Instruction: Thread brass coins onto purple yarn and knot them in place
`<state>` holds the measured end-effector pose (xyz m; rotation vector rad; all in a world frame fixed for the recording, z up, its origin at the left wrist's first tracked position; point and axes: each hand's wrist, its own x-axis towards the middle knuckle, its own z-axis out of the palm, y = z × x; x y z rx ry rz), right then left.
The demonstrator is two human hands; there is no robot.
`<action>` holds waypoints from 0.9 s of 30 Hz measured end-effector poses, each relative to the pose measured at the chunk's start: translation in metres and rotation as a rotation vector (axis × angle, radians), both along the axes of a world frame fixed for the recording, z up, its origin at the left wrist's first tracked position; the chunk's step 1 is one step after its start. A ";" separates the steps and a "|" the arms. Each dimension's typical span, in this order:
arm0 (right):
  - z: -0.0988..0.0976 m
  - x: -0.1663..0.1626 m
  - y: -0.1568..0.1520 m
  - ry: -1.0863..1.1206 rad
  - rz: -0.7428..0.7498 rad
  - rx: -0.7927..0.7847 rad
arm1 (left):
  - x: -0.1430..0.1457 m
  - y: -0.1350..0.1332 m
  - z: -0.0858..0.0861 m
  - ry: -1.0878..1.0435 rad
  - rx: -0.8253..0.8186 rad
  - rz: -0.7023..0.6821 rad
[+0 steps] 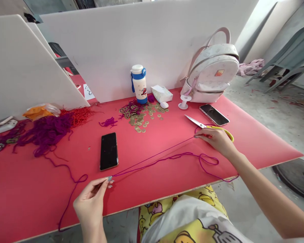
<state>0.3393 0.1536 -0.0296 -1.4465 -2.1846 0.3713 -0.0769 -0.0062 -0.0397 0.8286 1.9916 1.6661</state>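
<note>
A length of purple cord [154, 158] runs taut across the red table [53, 189] between my two hands. My left hand [92, 199] pinches it near the front edge, just below a black phone [108, 151]. My right hand [216, 139] pinches the other end at the right and rests on the yellow-handled scissors [205, 125], whose blades point left. Slack cord loops lie below the taut stretch and trail off both table edges.
A heap of brass coins [140, 116] lies mid-table in front of a white and blue bottle [139, 84], a tissue pack [162, 93] and an empty spool [184, 101]. A second phone [214, 114] and white backpack [212, 72] sit right. Purple and red cord piles [50, 130] lie left.
</note>
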 end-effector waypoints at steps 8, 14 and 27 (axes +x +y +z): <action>0.023 -0.068 0.013 -0.106 0.135 0.180 | 0.008 -0.001 0.003 0.099 -0.043 -0.085; 0.053 -0.139 -0.001 -0.035 0.473 0.282 | 0.058 0.029 0.025 0.043 0.018 -0.305; 0.039 -0.166 0.018 0.145 0.502 0.024 | 0.079 0.067 0.027 -0.092 0.112 -0.491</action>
